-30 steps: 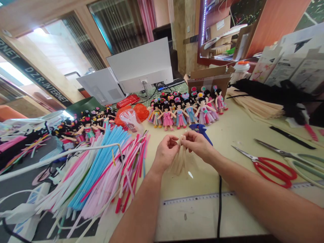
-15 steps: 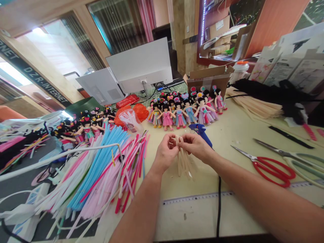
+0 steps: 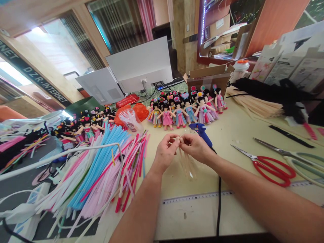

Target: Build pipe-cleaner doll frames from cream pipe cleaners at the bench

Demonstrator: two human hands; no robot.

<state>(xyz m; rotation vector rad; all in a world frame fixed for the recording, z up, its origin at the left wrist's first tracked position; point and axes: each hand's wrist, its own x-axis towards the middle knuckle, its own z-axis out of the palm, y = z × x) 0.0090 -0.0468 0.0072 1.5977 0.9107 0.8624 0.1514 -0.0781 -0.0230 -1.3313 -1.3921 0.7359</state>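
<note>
Over the middle of the table, my left hand (image 3: 167, 150) and my right hand (image 3: 193, 146) meet with thumbs and fingertips pinched together. Between them is a short cream pipe cleaner (image 3: 178, 138), mostly covered by the fingers. Just below the hands, several pale, see-through sticks (image 3: 188, 167) that look like glue sticks lie on the tabletop; one has a shiny end. Beyond my right hand rests a blue glue gun (image 3: 202, 133), its black cord running toward the front edge. Rows of pipe-cleaner dolls (image 3: 178, 113) in colourful dresses stand behind the hands.
Loose coloured pipe cleaners (image 3: 98, 168) are heaped at left, near a white power strip (image 3: 32, 209). Red-handled scissors (image 3: 270, 167) and pale-handled scissors (image 3: 296, 155) lie at right, before a cream pipe-cleaner bundle (image 3: 260, 104). A monitor (image 3: 144, 64) stands behind the dolls.
The cream pipe-cleaner lengths that hung down below my fingers no longer show there. My fingertips have shifted slightly and closed tighter together. Everything else on the table stays put.
</note>
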